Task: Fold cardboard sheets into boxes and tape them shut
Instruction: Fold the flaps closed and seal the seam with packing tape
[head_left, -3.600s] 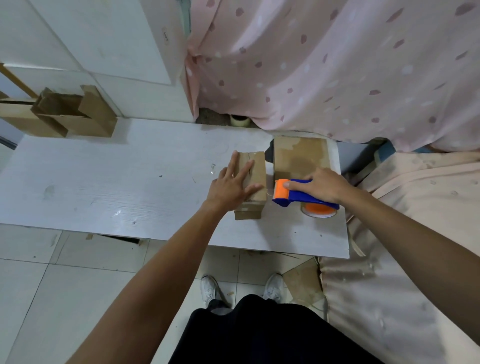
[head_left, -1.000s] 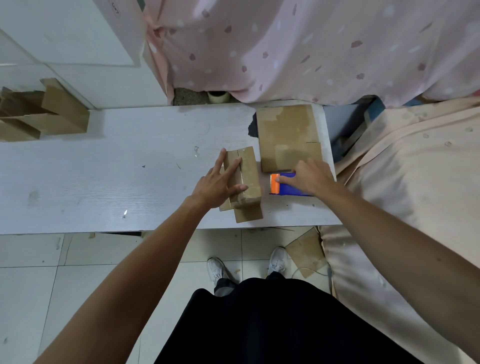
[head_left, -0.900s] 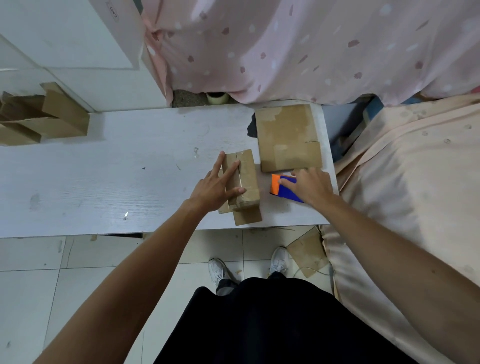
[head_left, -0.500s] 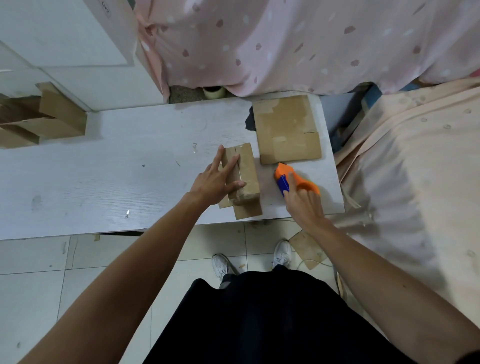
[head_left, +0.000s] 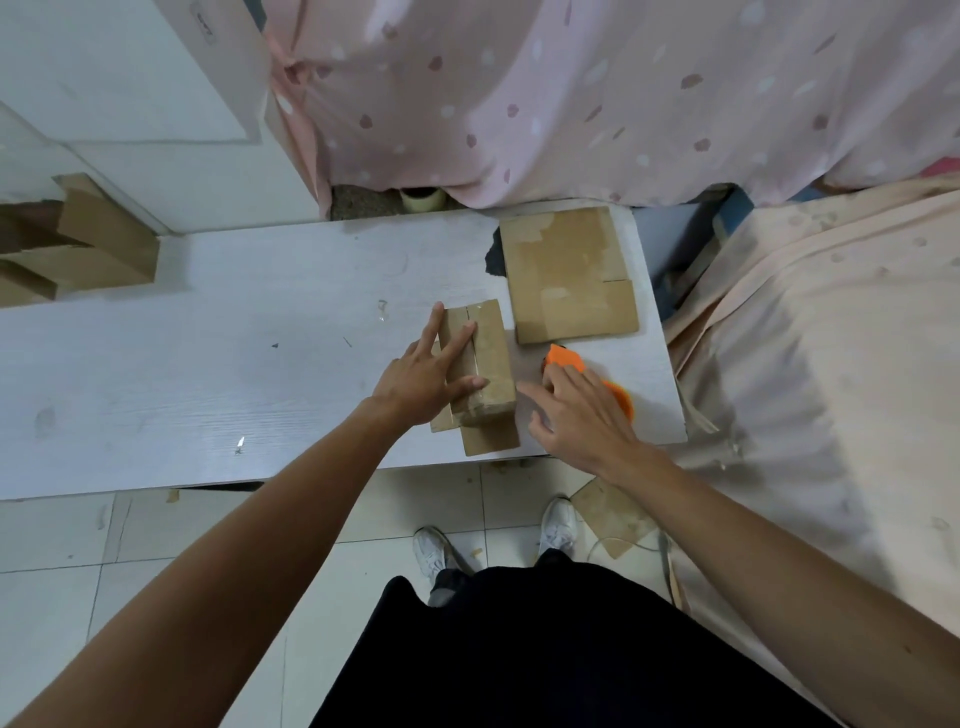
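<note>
Cardboard box (head_left: 485, 358), its top flaps closed, sat near the right end of the white table (head_left: 208, 374), with a loose flap sticking out toward the person. The left hand (head_left: 426, 376) pressed down on it, fingers straight and spread. Just beside the box, the right hand (head_left: 584, 415) was over the orange tape dispenser (head_left: 566, 358), fingers loosely spread and gripping nothing, and a flat cardboard sheet (head_left: 569, 275) lay just behind.
</note>
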